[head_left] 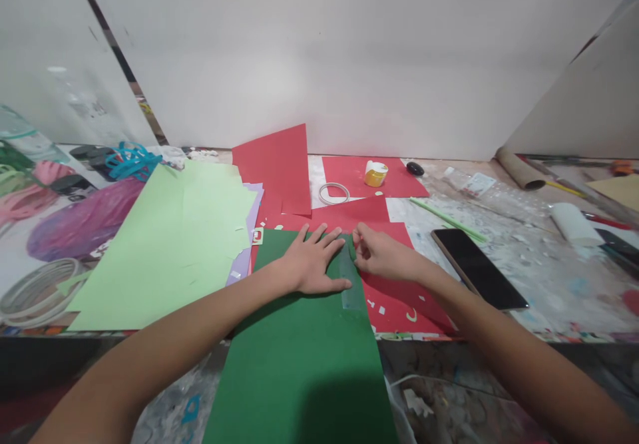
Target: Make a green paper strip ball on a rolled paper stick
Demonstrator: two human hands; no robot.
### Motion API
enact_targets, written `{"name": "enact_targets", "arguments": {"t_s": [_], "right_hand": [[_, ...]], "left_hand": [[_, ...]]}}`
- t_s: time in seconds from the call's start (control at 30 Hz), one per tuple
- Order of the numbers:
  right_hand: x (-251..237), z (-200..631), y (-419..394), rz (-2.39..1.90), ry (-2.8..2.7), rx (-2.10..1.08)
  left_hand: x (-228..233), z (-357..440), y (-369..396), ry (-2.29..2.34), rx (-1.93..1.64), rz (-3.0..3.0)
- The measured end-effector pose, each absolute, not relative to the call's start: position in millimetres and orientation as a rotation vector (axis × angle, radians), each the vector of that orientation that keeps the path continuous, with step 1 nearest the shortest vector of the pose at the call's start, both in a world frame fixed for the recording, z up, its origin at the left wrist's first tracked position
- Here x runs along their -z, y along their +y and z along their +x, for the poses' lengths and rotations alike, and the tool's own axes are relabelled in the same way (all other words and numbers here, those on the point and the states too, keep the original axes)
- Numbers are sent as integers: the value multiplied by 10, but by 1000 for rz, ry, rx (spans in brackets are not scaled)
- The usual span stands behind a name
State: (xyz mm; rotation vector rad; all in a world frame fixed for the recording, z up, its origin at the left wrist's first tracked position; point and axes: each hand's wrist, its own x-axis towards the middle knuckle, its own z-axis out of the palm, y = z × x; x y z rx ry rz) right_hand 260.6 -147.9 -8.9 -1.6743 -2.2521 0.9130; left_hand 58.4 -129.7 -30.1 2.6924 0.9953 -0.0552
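Observation:
A large sheet of green paper (304,357) lies before me, its near part hanging past the table edge. My left hand (313,262) presses flat on it with the fingers spread. Under its fingertips and thumb a clear ruler (352,292) lies along the right side of the sheet. My right hand (382,252) is closed beside the ruler, its fingers pinched at the green paper's right edge, where a narrow piece curls up. Whether a small tool is hidden in those fingers cannot be seen. Red paper (399,291) with small scraps lies beneath.
Light green sheets (174,231) lie at left, near tape rolls (40,291) and a purple plastic bag (84,221). Behind are a folded red sheet (277,168), a ring (334,194) and a small yellow tub (376,174). A phone (476,267) and plastic bottle (494,191) lie right.

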Motion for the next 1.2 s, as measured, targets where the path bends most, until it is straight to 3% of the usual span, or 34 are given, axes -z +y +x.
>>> {"name": "enact_targets", "arguments": {"t_s": [1.2], "right_hand": [[69,2590,-1666,-1667,-2252,-959]], "left_hand": [[292,595,-1300,996,66,2685]]}}
